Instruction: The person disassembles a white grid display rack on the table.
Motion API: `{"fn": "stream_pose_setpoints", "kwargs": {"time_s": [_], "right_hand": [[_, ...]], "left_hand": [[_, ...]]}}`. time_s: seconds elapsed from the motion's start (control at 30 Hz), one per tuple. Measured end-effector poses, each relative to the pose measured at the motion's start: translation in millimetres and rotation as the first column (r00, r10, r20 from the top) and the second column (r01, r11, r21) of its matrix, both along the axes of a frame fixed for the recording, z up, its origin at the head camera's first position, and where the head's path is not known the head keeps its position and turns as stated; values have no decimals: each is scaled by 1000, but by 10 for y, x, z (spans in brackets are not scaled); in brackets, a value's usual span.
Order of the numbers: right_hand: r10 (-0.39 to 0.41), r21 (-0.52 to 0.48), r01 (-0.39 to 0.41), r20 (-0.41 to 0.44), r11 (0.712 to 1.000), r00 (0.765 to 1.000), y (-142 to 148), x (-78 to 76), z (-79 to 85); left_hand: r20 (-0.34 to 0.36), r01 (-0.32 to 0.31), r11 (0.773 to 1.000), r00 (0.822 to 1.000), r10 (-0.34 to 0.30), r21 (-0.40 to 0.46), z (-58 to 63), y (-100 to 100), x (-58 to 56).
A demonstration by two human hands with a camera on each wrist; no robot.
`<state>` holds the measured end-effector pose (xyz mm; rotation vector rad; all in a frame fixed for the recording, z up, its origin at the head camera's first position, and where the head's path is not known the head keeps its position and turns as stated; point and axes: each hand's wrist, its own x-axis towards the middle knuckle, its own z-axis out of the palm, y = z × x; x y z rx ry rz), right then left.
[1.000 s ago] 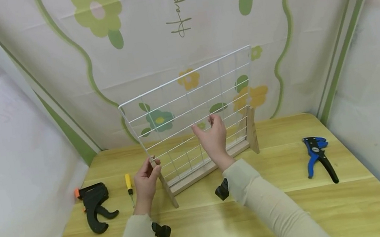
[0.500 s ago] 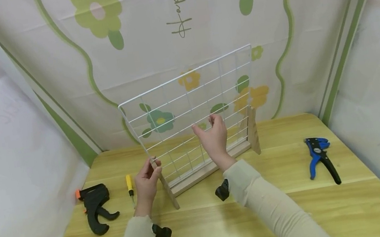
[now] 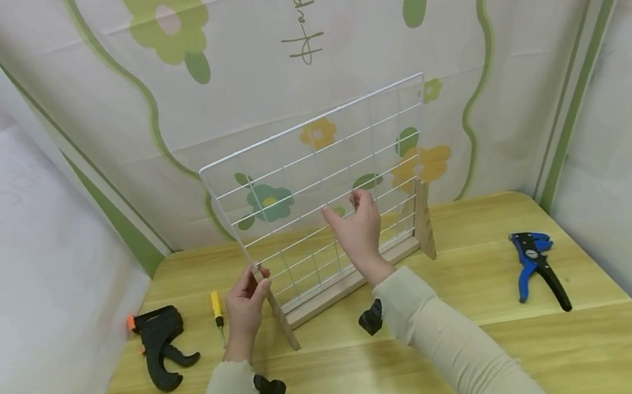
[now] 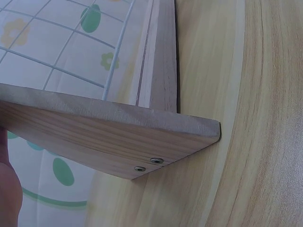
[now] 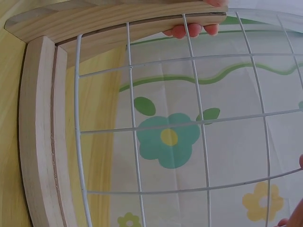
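A white wire grid panel (image 3: 284, 191) stands upright in a wooden stand with a grooved base bar (image 3: 331, 295) and two side supports. In the head view, my left hand (image 3: 244, 303) grips the upper end of the near left side support (image 3: 281, 321), thumb in front and fingers around the far side. My right hand (image 3: 360, 234) is at the middle of the panel with curled fingers and thumb about its wires; the exact contact is partly hidden. Two screw heads (image 4: 156, 161) show on the left support's outer face in the left wrist view. The right side support (image 3: 422, 222) stands untouched.
On the table (image 3: 344, 383), a black clamp with orange tips (image 3: 160, 346) and a yellow-handled screwdriver (image 3: 218, 310) lie left of the stand. Blue-and-black wire strippers (image 3: 537, 266) lie to the right. A flower-printed fabric (image 3: 352, 28) hangs behind.
The head view has shifted slightly. Both hands keep their places on the stand and panel, while the panel's top left corner appears a little higher.
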<state>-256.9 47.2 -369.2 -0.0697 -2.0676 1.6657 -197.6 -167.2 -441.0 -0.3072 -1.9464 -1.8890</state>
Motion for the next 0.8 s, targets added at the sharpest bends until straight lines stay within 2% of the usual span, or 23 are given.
{"fn": "stream_pose_setpoints", "kwargs": {"time_s": [0.57, 0.8], "right_hand": [[-14, 6, 14, -29, 1000, 999, 25, -17, 63], [-7, -15, 6, -41, 1000, 999, -14, -13, 113]], "left_hand": [[19, 4, 1000, 1000, -5, 27, 5, 24, -2], [16, -10, 1000, 1000, 10, 2, 34, -10, -2]]}}
